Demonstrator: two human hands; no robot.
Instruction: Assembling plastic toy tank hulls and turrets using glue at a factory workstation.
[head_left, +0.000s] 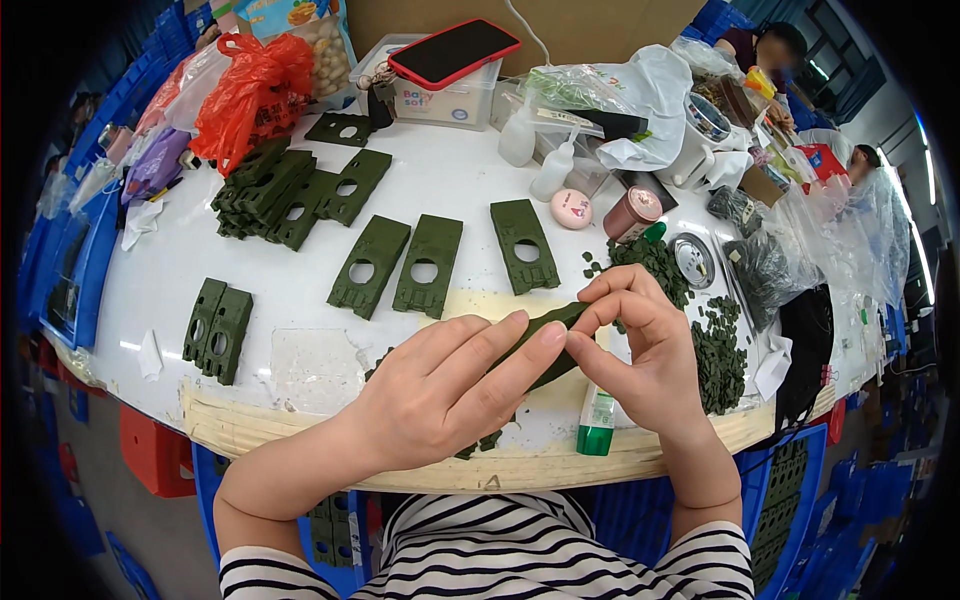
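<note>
The dark green piece (568, 316) is up in front of you, above the front part of the white table (290, 310), slung between your two hands. Its long axis tilts across your view from about eight o'clock to two o'clock, and you see it narrow, more along its edge than on its broad face. Your left hand (450, 385) comes in from eight o'clock and covers most of that length, fingers spread a little and pressed along the piece; the thumb is hidden, so its share in the grip cannot be seen. Your right hand (640, 350) sits at three o'clock and is the nearer one to the exposed two o'clock end, with its fingertips bent in close together there. Whether they clamp that edge itself or something tiny between them, you cannot tell from here. Reckoned from the piece, a flat green plate with a round hole (512, 220) lies at twelve o'clock, well clear of your fingers, the heap of small green parts (722, 360) spreads at three o'clock beyond your right hand, and the green-capped bottle (596, 425) is at five o'clock, just below your right fingers.
</note>
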